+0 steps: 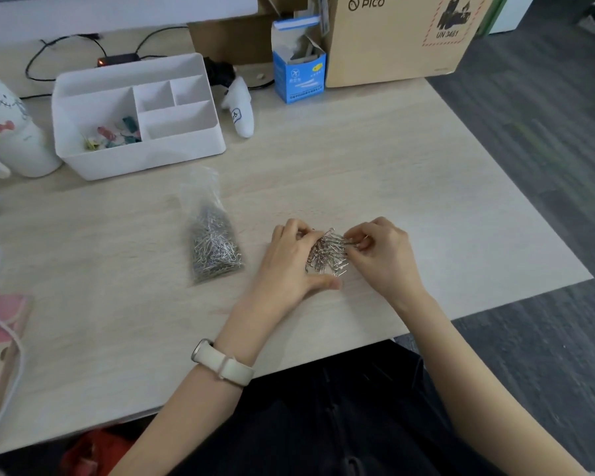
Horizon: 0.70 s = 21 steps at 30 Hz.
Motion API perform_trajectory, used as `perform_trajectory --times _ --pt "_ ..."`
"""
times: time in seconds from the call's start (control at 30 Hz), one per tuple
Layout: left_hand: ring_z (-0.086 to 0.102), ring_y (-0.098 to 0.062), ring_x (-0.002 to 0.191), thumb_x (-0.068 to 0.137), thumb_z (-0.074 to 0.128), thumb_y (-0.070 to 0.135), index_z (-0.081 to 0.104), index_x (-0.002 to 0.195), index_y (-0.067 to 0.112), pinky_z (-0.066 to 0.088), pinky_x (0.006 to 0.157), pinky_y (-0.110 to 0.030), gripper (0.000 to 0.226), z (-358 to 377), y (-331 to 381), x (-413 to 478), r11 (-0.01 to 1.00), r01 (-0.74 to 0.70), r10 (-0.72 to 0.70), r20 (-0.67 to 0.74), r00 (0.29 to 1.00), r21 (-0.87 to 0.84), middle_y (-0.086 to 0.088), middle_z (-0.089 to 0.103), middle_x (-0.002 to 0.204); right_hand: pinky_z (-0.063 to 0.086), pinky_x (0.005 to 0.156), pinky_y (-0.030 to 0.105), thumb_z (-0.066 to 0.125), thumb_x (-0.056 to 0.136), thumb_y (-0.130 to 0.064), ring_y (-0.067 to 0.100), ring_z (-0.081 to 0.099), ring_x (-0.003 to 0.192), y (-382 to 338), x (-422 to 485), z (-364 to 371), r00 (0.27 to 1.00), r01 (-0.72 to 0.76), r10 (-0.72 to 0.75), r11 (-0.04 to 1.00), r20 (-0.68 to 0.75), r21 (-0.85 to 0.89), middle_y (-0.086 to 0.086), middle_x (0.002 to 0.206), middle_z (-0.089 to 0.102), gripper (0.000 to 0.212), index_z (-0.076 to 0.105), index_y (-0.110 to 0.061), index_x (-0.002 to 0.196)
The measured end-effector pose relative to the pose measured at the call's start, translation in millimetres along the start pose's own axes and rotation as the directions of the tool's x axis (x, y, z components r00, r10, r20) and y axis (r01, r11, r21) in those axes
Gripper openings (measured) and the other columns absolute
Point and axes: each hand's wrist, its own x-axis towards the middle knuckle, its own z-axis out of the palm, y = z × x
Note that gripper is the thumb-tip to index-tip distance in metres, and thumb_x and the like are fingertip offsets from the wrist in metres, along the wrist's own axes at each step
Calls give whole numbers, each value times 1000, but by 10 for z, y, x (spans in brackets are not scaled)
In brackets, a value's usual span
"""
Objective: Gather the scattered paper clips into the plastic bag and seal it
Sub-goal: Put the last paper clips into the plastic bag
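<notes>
Both my hands close round the loose paper clips (328,252) near the front edge of the bench (426,187). The left hand (289,261) curls against the heap and the right hand (382,255) pinches some. The part-filled plastic bag (213,242) lies just left. Best to squeeze tight and lift the heap whole so none drop.

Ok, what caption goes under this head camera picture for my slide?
Left hand and right hand bunch loose paper clips beside the clip-filled plastic bag.
</notes>
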Motion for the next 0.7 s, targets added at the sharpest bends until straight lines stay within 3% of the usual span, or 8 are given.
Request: perform_trajectory --times 0.1,0.2,0.3,0.4,0.53,0.7 --pt "38 -19 113 55 80 49 53 127 17 35 98 -34 84 -24 1 -23 999 -29 28 -37 999 -35 -3 45 120 40 61 3 68 74 -6 1 56 58 13 17 -49 998 -70 68 992 15 108 2 78 65 14 73 -13 85" --pt "30 -20 118 47 76 61 43 135 25 32 102 -39 101 -123 -58 -32 995 -24 24 -1 1000 97 -1 36 134 40 61 1 65 75 -4 -10 56 60 86 6 -144 986 -158 167 965 -27 209 -4 77 67 17 73 -15 86" --pt "23 -21 125 44 74 67 32 141 27 24 105 -39 113 -175 -118 -38 982 7 -22 79 997 190 0 27 143 47 74 11 62 77 -2 -1 64 76 136 -20 -171 960 -268 279 873 33 407 0 86 72 22 73 -16 91" --pt "21 -19 124 45 73 67 31 142 27 25 106 -38 113 -127 -91 -21 986 -10 -7 102 995 165 2 29 143 50 85 21 58 83 -2 12 65 91 82 -20 -140 930 -344 340 679 137 648 5 95 71 22 69 -9 100" --pt "30 -21 117 46 71 68 44 135 23 30 105 -36 103 -9 -13 44 994 -38 37 16 999 104 -1 40 135 47 97 23 42 93 2 19 60 108 -41 -7 -75 903 -380 312 263 295 887 10 109 63 25 57 1 114" --pt "40 -15 105 59 76 53 60 118 22 34 90 -25 69 75 57 120 1000 -29 29 -60 998 5 2 47 114 47 97 24 38 97 -6 19 56 117 -81 33 -26 877 -430 279 89 392 898 13 120 60 31 51 4 123"
